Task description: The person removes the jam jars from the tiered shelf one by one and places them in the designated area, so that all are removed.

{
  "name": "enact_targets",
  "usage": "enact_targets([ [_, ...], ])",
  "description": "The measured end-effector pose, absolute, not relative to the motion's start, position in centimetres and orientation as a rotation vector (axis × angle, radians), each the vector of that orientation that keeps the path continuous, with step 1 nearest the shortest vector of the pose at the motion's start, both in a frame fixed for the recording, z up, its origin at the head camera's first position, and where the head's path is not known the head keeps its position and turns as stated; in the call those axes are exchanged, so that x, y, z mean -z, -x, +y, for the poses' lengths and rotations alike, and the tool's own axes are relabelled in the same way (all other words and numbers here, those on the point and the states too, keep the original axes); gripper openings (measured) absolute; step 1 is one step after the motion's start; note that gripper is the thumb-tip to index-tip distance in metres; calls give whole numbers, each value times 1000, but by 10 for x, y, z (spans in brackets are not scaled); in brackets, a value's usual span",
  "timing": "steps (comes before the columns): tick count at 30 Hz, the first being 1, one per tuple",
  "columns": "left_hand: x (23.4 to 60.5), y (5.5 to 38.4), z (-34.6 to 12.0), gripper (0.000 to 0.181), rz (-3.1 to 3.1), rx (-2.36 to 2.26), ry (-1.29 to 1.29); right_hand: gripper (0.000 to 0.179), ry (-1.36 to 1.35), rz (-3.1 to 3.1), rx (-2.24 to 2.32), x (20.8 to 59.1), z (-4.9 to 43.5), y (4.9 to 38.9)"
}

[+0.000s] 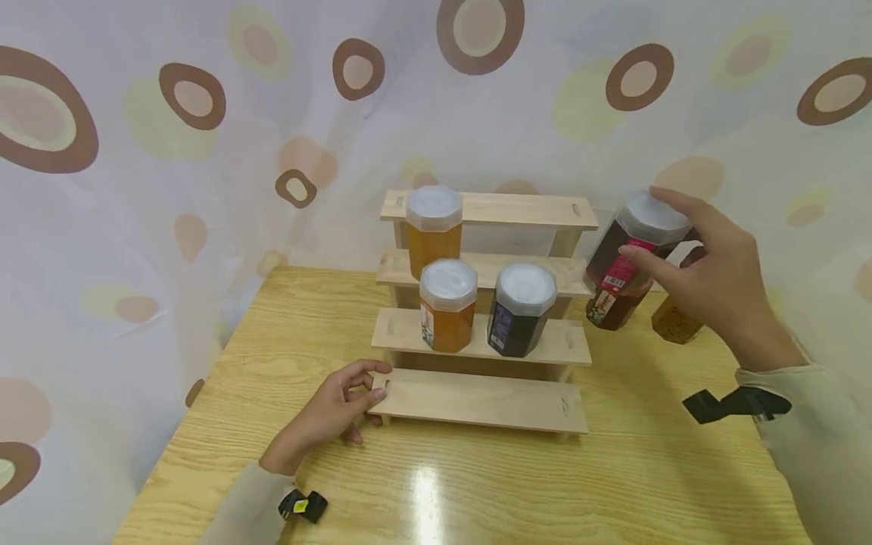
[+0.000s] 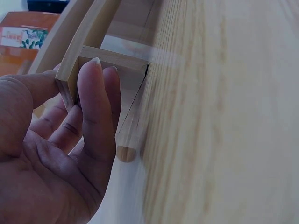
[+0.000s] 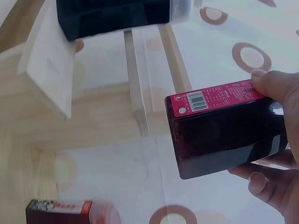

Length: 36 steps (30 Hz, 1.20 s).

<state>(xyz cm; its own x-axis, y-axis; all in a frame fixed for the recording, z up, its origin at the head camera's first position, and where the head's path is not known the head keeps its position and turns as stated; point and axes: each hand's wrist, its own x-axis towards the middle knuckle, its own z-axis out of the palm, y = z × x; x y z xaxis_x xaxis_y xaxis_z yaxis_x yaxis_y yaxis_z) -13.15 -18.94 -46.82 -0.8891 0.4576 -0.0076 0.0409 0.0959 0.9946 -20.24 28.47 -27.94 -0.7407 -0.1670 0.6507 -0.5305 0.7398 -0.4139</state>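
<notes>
My right hand [image 1: 722, 276] holds a dark jar with a clear lid and a pink label [image 3: 219, 126], tilted in the air to the right of a tiered wooden rack [image 1: 477, 397]. Thumb and fingers lie on opposite sides of it near the lid. My left hand [image 1: 330, 405] grips the left end of the rack's lowest shelf, its fingers around the board's edge in the left wrist view. An orange jar [image 1: 447, 322] and a dark jar with a purple label [image 1: 519, 318] stand on the second-lowest shelf. An amber jar [image 1: 434, 250] stands one shelf higher.
On the table right of the rack stand a dark red jar [image 1: 613, 306] and a brownish-yellow jar [image 1: 674, 322], both partly hidden by the right hand and its jar. A patterned cloth [image 1: 341, 144] hangs behind the wooden table [image 1: 279, 325].
</notes>
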Motion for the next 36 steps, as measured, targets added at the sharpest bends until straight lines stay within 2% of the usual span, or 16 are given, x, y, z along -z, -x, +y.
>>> enact_targets([
  [15, 468, 132, -191, 40, 2070, -1857, -496, 84, -363, -2356, -774, 296, 330, 190],
  [36, 469, 132, -189, 41, 2072, -1855, -492, 80, -137, -2479, -731, 365, 400, 169],
])
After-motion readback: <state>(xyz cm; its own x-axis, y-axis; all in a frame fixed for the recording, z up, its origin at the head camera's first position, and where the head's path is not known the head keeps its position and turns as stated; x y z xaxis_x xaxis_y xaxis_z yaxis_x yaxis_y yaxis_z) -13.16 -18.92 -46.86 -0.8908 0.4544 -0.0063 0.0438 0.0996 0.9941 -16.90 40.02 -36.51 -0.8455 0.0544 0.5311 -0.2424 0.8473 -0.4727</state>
